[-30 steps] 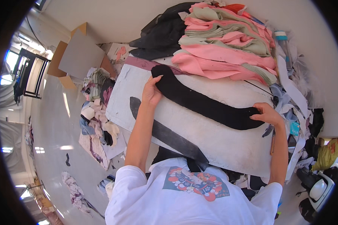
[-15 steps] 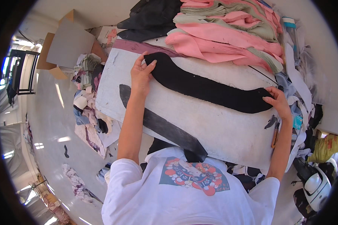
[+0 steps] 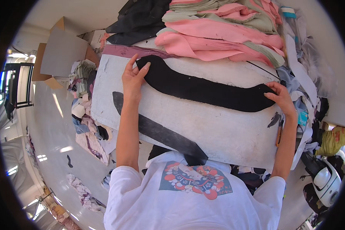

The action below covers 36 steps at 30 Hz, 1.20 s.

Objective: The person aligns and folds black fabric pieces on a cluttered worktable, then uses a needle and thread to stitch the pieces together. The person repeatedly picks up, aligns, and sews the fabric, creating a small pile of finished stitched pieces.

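Note:
A long, curved black fabric piece point(image 3: 203, 89) stretches across the board in front of me. My left hand point(image 3: 133, 78) pinches its left end between thumb and fingers. At the other end, my right hand point(image 3: 280, 97) grips the right corner the same way. Both hands are closed on the cloth, which spans between them with a slightly frayed lower edge. Nearer to me, a dark grey strip with a pointed end point(image 3: 161, 134) lies slanted on the white board point(image 3: 226, 130), partly covered by my left forearm.
Pink and sage-green fabric piles point(image 3: 222, 38) fill the board's far side, beside black cloth point(image 3: 136, 23) and a mauve strip point(image 3: 132, 51). An orange-handled tool point(image 3: 278, 134) lies by my right forearm. Scraps point(image 3: 90, 122) and a cardboard box point(image 3: 67, 50) stand at left.
The whole view has shifted a little, so the board and piles sit further left. Both hands keep hold of the black fabric piece, which hardly changes its place on the board.

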Available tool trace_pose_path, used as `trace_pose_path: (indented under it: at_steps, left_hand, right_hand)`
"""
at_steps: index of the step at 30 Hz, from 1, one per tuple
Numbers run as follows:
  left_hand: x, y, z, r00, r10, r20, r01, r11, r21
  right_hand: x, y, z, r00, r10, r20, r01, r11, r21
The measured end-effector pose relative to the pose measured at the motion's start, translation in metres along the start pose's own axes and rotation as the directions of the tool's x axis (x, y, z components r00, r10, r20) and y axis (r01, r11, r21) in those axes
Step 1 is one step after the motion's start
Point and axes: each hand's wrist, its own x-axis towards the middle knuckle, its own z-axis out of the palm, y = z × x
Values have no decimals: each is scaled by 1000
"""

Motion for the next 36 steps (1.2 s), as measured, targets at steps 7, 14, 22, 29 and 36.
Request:
trace_pose_path:
  at_steps: [7, 14, 22, 29, 36]
  left_hand:
    - [-4, 6, -1, 989, 40, 140, -16, 986, -166]
    - [-77, 44, -50, 861, 507, 48, -425, 766, -482]
    - [-157, 121, -142, 578, 730, -364, -551, 20, -834]
    - [-220, 143, -190, 328, 730, -599, -785, -143, -603]
    - [-242, 126, -220, 226, 760, -609, -822, -186, -538]
  right_hand:
    - [-14, 2, 5, 993, -70, -91, 53, 983, -174]
    - [-95, -50, 48, 807, -557, -196, 444, 791, -421]
    - [-132, -89, 176, 418, -874, 246, 878, 320, -356]
    - [-123, -110, 266, 114, -817, 566, 987, 28, -158]
    - [-114, -116, 284, 57, -809, 584, 994, -12, -113]
